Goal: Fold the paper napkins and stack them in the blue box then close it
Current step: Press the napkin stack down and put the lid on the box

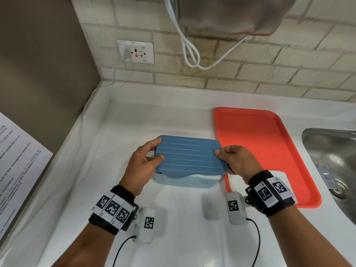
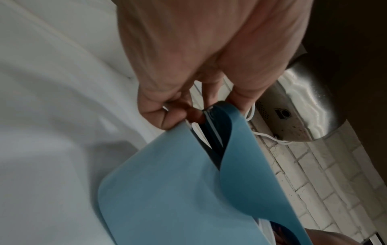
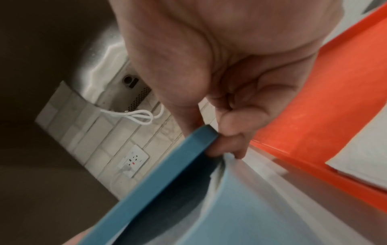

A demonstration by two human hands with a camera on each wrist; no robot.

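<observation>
A ribbed blue lid [image 1: 189, 155] sits tilted over the pale blue box [image 1: 185, 182] on the white counter, its near edge raised. White napkins [image 1: 204, 176] show in the gap under that edge. My left hand [image 1: 149, 157] grips the lid's left end, thumb on top and fingers beneath. At the right end my right hand [image 1: 230, 158] pinches the lid the same way. The left wrist view shows the lid [image 2: 257, 174] above the box [image 2: 167, 190], with my left hand [image 2: 178, 114] at their corner. The right wrist view shows my right hand [image 3: 222, 140] curled under the lid's edge [image 3: 167, 169].
An orange tray [image 1: 269, 147] lies right of the box, with a white napkin [image 3: 364, 155] on its near end. A steel sink [image 1: 335, 160] is at far right. A steel appliance [image 1: 231, 14] with a white cord hangs on the brick wall above. A printed sheet [image 1: 17, 157] lies left.
</observation>
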